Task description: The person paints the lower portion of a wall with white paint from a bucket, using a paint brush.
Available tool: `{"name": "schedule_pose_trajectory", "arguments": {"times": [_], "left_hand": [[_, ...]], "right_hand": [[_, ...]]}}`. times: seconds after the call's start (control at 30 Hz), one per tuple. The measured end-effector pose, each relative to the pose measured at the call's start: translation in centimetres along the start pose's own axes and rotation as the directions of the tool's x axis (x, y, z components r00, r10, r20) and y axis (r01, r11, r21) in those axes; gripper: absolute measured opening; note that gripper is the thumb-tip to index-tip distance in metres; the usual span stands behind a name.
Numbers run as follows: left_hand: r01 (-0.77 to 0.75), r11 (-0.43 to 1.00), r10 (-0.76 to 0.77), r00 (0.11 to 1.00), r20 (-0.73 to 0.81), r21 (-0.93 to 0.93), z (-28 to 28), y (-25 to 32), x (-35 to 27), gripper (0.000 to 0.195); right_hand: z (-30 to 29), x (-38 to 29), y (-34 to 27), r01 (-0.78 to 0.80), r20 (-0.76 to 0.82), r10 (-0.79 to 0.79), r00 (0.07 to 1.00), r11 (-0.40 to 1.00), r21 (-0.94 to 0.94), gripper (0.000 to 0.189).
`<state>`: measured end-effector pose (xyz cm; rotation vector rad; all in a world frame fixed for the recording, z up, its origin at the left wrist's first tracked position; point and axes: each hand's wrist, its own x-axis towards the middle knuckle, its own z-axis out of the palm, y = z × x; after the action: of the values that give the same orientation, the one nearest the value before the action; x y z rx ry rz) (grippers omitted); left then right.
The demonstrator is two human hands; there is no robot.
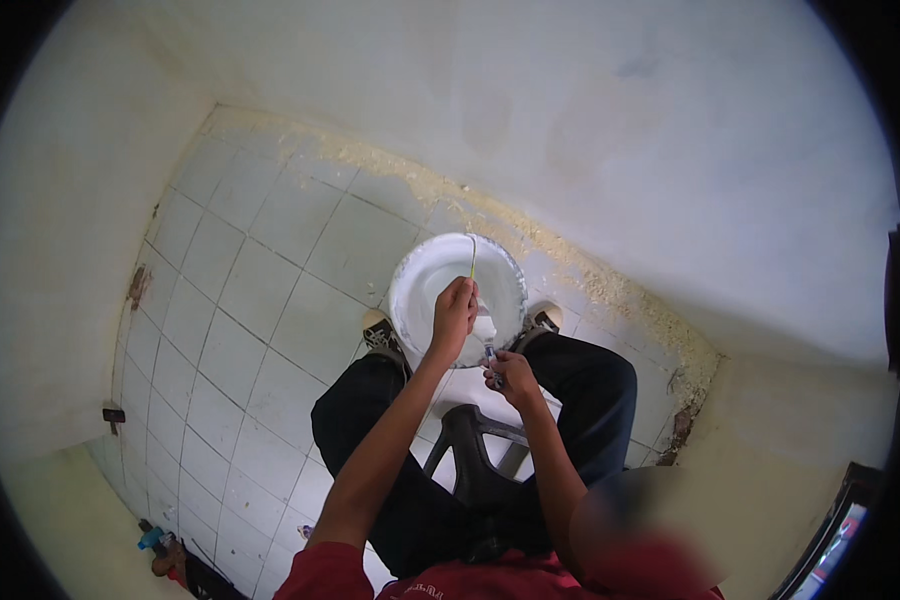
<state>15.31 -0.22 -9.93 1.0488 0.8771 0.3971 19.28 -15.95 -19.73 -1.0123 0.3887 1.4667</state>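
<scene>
A round white basin (pixel 412 300) stands on the floor between my feet, its rim smeared with white paste. Over the basin, my left hand (pixel 454 309) grips a thin yellow-green tool (pixel 472 262), seen edge-on and reaching toward the far rim; what kind it is, I cannot tell. My right hand (pixel 515 377) is closed around the handle of a putty knife (pixel 489 348) at the near rim. White paste seems to coat the knife's blade, which points into the basin beside my left hand.
A dark plastic stool (pixel 471 450) sits between my legs. Crumbled yellowish debris (pixel 547 238) runs along the foot of the wall (pixel 645 172) ahead. Pale tiles (pixel 259 289) spread to the left, with a small dark object (pixel 113 415) by the left wall. A framed item (pixel 832 532) is at lower right.
</scene>
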Motion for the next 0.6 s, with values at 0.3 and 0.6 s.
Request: {"name": "schedule_pose_trajectory", "arguments": {"times": [0.3, 0.6], "left_hand": [[0.029, 0.976, 0.008, 0.986, -0.167, 0.215, -2.9, -6.5, 6.8, 0.025], [0.083, 0.959, -0.043, 0.988, -0.15, 0.272, -2.5, -5.0, 8.8, 0.028]], "right_hand": [[-4.0, 8.4, -3.1, 0.283, -0.166, -0.331, 0.929, 0.924, -0.257, 0.019], [-12.9, 28.3, -13.9, 0.363, -0.375, -0.385, 0.843, 0.922, -0.132, 0.021]]}}
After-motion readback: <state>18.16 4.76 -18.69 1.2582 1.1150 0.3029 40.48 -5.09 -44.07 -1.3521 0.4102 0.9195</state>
